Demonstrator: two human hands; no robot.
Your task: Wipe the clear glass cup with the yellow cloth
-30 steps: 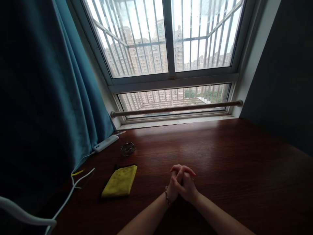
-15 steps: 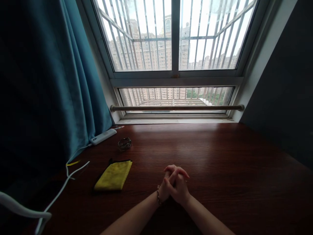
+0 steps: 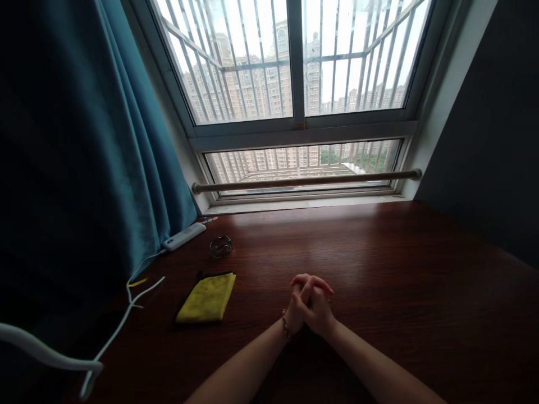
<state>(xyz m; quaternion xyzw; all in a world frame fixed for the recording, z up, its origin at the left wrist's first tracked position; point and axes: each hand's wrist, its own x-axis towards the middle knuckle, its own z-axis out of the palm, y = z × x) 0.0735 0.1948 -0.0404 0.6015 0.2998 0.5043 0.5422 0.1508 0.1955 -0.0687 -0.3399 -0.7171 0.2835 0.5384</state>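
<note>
Head view: left hand and right hand rest on the wooden table, clenched on each other with fingers interlaced and grasping no object; a bracelet circles the left wrist. Folded yellow cloth lies flat at nine o'clock of the hands, near but apart. Small round glassy object and white device sit at ten o'clock, beside the teal curtain.

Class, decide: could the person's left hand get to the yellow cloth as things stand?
Probably yes: bare table lies between the left hand and the yellow cloth, though that hand is clasped with the right hand.
</note>
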